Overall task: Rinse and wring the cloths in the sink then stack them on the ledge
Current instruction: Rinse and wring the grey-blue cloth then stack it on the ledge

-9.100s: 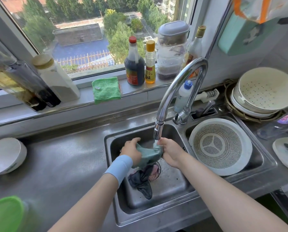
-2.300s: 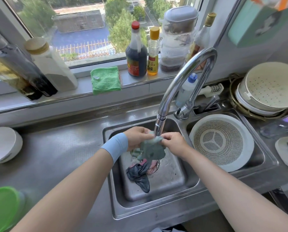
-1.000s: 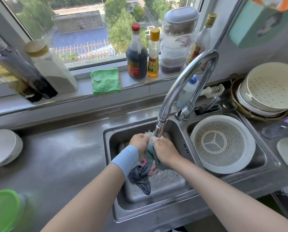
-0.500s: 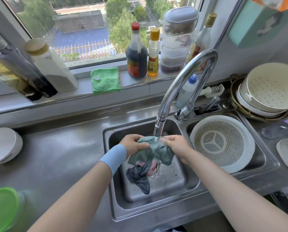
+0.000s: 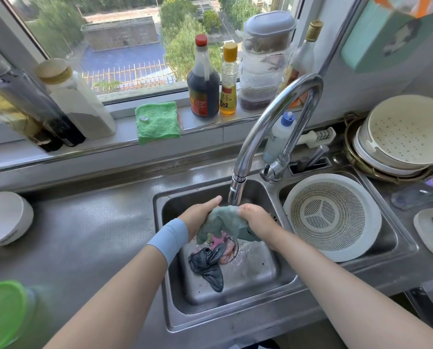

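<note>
So, both hands are on the same cloth. The left hand [image 5: 199, 214], with a pale blue wristband [image 5: 168, 239] on that wrist, has its fingers wrapped under the left end of a grey-green cloth [image 5: 223, 222], and its thumb lies along the top. The right hand [image 5: 257, 219] is curled round the right end, knuckles up. The cloth is bunched between them and held up off the sink floor. It sits right under the nozzle of the tap [image 5: 273, 107] and is just about touching it. I honestly can't tell if water is running.

Straight below the hands, on the floor of the left basin of the sink [image 5: 165, 273], a dark cloth [image 5: 207, 263] lies crumpled. A pink cloth [image 5: 225, 251] sits by the drain, touching it on the right side.

The right basin holds a white colander [image 5: 332, 217], tilted against the near wall. Further right on the worktop [image 5: 84, 235] there's a stack of strainer bowls [image 5: 406, 132].

Far side, on the ledge [image 5: 97, 147], one green cloth [image 5: 158, 122] lies folded. A white jar [image 5: 77, 102] stands to its left and a dark bottle [image 5: 202, 84] to its right, with a yellow-capped bottle [image 5: 228, 84] just beside that one.

Over on the left of the worktop there's a white bowl [image 5: 4, 217], and a green lid [image 5: 1, 311] at the near-left corner.
</note>
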`<state>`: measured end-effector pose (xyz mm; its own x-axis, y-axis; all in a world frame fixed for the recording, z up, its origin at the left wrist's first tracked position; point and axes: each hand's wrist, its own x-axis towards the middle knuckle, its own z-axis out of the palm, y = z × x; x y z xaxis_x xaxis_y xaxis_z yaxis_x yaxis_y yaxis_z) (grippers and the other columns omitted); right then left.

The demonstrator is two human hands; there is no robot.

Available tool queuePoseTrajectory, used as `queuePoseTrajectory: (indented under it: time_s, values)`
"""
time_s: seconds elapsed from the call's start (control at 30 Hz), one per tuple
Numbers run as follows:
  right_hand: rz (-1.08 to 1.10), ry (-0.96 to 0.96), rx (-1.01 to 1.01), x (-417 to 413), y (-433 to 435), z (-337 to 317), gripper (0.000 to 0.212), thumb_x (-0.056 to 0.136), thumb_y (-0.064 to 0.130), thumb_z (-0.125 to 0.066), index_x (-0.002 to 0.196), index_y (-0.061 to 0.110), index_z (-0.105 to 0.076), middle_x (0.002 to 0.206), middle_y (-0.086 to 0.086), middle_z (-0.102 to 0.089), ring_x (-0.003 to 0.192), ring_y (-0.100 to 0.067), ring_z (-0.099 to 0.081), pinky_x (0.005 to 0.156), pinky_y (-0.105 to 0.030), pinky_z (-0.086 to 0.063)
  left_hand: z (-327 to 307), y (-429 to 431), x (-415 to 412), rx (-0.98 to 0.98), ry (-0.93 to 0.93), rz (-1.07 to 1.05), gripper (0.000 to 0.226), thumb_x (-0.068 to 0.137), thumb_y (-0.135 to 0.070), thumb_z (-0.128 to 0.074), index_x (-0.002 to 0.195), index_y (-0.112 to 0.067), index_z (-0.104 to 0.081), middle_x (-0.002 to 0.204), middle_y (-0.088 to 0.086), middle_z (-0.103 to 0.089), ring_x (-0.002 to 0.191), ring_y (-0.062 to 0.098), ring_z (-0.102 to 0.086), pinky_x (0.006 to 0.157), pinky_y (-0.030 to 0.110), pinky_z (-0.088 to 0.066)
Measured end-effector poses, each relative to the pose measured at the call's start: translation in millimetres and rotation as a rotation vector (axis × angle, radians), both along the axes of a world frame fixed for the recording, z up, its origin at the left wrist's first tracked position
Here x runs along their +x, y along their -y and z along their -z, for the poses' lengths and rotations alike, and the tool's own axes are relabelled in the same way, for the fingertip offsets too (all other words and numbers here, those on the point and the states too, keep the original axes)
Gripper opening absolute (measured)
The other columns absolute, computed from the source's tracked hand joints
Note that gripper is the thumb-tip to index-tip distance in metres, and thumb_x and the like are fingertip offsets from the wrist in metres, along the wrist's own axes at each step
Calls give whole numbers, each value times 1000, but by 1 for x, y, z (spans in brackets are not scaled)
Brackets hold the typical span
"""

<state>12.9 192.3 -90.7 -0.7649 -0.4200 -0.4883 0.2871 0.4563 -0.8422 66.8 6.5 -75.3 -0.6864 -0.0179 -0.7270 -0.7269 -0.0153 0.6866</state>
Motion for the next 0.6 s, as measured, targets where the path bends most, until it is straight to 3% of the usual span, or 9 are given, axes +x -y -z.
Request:
queuePoseTrajectory:
  time_s: [0.07, 0.13, 0.2, 0.27, 0.37, 0.47, 0.53, 0.6]
  values:
    - [-32, 10, -28, 1, -1, 0, 25, 98, 32, -59, 83, 15, -67, 71, 7, -59, 69, -7, -52, 69, -27, -43, 0, -3, 2, -100, -122, 20, 30, 81, -46, -77, 87, -18, -71, 79, -7, -71, 69, 6, -64, 66, 21, -50]
    - [-39, 2, -41, -1, -4, 1, 21, 98, 32, -63, 81, 20, -67, 70, 10, -61, 66, -4, -53, 66, -22, -44, 2, -5, 2, -135, -172, -12, 17, 81, -34, -80, 80, -19, -72, 68, -6, -68, 55, 5, -58, 54, 18, -46]
    - [-7, -3, -86, -5, -7, 1, 22, 98, 28, -63, 77, 21, -66, 72, 8, -62, 68, -7, -54, 66, -24, -44, 0, -4, 0, -162, -157, -30, 12, 89, -33, -72, 84, -23, -77, 78, 0, -72, 68, 11, -61, 62, 21, -49]
    - [11, 9, -112, -7, -7, -2, 25, 99, 22, -60, 75, 21, -64, 70, 8, -61, 66, -5, -53, 63, -21, -43, -1, -2, -4, -246, -147, 2, 21, 95, -32, -62, 90, -18, -77, 75, -1, -69, 70, 13, -59, 63, 19, -51]
    - [15, 78, -132, -6, -1, -4, 31, 102, 16, -55, 71, 19, -59, 66, 6, -55, 59, -3, -47, 55, -17, -38, 0, -6, -8, -298, -161, -1, 33, 96, -40, -54, 91, -15, -74, 83, 0, -69, 78, 19, -62, 78, 33, -52]
    - [20, 145, -159, -5, 0, -5, 29, 104, 15, -49, 78, 15, -64, 76, 0, -62, 70, -10, -54, 64, -23, -43, -1, -9, -6, -313, -244, 83, 24, 81, -48, -72, 79, -25, -70, 76, -6, -69, 70, 10, -60, 67, 28, -53]
    - [44, 176, -151, -7, -1, -3, 28, 104, 19, -49, 85, 11, -68, 85, -6, -68, 81, -17, -60, 75, -30, -47, 0, -3, -7, -451, -246, 38, 21, 89, -43, -63, 81, -25, -72, 75, -9, -71, 74, 11, -63, 71, 31, -54]
    - [82, 195, -120, -8, -2, -4, 33, 98, 37, -55, 102, 9, -71, 105, -11, -73, 99, -22, -65, 93, -39, -49, -3, 5, -8, -498, -165, -184, 25, 100, -29, -47, 102, -20, -71, 83, -8, -74, 78, 15, -66, 75, 30, -52]
